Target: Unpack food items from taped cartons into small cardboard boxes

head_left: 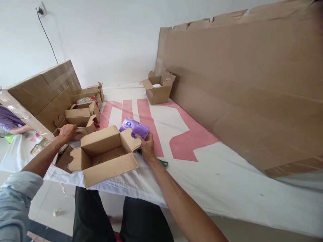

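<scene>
My right hand is closed around the end of a shiny purple packet with a round blue logo. It holds the packet just past the right end of an open cardboard box. That box stands at the table's near edge with its flaps spread and its inside bare. Over to the left, my left hand reaches to the rim of a smaller open carton. Its fingers are curled down and their tips are hidden, so what they grip does not show.
Several open cartons line the left, one with red and clear wrappers, beside a large cardboard panel. A small carton stands at the back. A big cardboard sheet leans at right. Another person's arm shows far left.
</scene>
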